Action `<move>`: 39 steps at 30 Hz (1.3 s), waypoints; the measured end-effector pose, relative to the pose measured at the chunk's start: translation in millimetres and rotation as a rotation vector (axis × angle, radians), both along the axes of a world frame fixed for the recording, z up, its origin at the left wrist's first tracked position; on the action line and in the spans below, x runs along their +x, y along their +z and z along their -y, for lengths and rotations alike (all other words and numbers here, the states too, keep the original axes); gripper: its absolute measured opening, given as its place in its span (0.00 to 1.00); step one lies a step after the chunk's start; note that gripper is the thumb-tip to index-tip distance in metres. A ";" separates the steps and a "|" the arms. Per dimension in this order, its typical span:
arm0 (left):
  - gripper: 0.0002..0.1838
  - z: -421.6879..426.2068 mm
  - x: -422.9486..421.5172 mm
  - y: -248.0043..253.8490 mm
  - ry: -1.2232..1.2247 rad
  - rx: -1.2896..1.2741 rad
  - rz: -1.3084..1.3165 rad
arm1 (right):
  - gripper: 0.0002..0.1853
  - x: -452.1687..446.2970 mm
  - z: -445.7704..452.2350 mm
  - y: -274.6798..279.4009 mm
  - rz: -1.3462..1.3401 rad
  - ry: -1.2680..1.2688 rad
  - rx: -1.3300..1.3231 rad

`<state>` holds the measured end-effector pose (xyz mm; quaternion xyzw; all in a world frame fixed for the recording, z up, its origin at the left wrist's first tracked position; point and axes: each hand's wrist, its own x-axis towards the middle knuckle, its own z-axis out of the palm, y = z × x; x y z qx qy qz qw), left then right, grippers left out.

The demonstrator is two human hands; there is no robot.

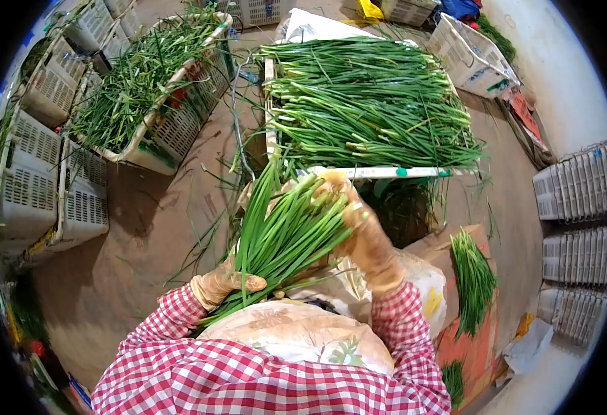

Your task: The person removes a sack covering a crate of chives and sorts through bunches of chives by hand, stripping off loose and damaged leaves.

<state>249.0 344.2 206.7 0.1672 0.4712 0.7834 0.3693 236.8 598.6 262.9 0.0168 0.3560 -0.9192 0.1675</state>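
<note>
On the near side of the wide tray (379, 172), over brown floor (144, 221), the green bunch (286, 235) is held by the left hand (226, 283), thumb across, other fingers hidden, and touched by the right hand (367, 232), finger state unclear; a heaped crate (187, 123) is set left of the tray.

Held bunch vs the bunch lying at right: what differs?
Held bunch: gripped in the left hand, slanted across the lap. Right-side bunch: lying down, untouched.
Held bunch is spread and ragged; right-side bunch is narrower and tidier.
Shared: long green stalks, paler ends pointing away from the person.
</note>
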 end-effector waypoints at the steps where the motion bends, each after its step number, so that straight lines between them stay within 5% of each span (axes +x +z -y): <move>1: 0.49 3.2 0.8 9.2 -0.056 -0.031 0.115 | 0.35 -8.1 -4.9 -1.8 -0.085 -0.049 0.142; 3: 0.49 6.3 3.6 26.3 -0.054 -0.103 0.165 | 0.35 -19.4 -9.4 5.6 -0.149 -0.041 0.421; 4: 0.50 7.6 4.7 29.6 -0.041 -0.170 0.207 | 0.25 -20.6 -10.5 10.5 -0.157 -0.001 0.650; 8: 0.47 19.3 11.9 22.0 -0.043 -0.227 0.133 | 0.09 -22.3 -5.1 10.4 -0.830 -0.355 1.477; 12: 0.40 25.3 20.7 22.1 -0.023 -0.083 0.465 | 0.14 -13.5 -11.0 14.3 -0.697 -0.253 1.695; 14: 0.35 16.8 23.5 34.9 0.035 -0.034 0.460 | 0.14 -10.8 -22.4 12.8 -0.599 -0.304 1.584; 16: 0.34 13.9 19.7 38.5 -0.002 -0.098 0.173 | 0.13 -9.0 -31.2 21.4 -0.447 -0.351 1.401; 20: 0.36 23.8 27.9 5.1 0.013 -0.039 0.258 | 0.08 -14.4 -78.9 25.5 -0.546 -0.730 1.611; 24: 0.38 28.3 23.9 29.5 -0.030 0.026 0.497 | 0.15 -5.4 -202.4 40.7 0.169 -0.961 2.483; 27: 0.36 26.7 27.2 34.0 0.025 -0.018 0.441 | 0.24 2.5 -208.8 40.8 0.433 -0.825 2.417; 30: 0.34 26.1 25.5 30.9 -0.013 -0.048 0.422 | 0.29 2.4 -133.5 32.7 -0.177 -0.641 1.796; 32: 0.32 25.1 25.0 30.3 -0.012 -0.077 0.413 | 0.27 6.6 -65.2 40.7 -0.112 -0.365 1.053; 35: 0.34 25.8 28.5 25.7 0.022 -0.082 0.449 | 0.16 9.4 -22.6 37.5 -0.676 -0.212 1.614; 36: 0.34 25.4 29.0 28.4 0.023 -0.082 0.446 | 0.13 10.4 -6.0 41.3 -0.883 -0.413 1.948; 39: 0.38 23.6 28.1 29.0 0.048 0.091 0.593 | 0.16 10.6 -3.0 49.5 -0.979 -0.330 2.281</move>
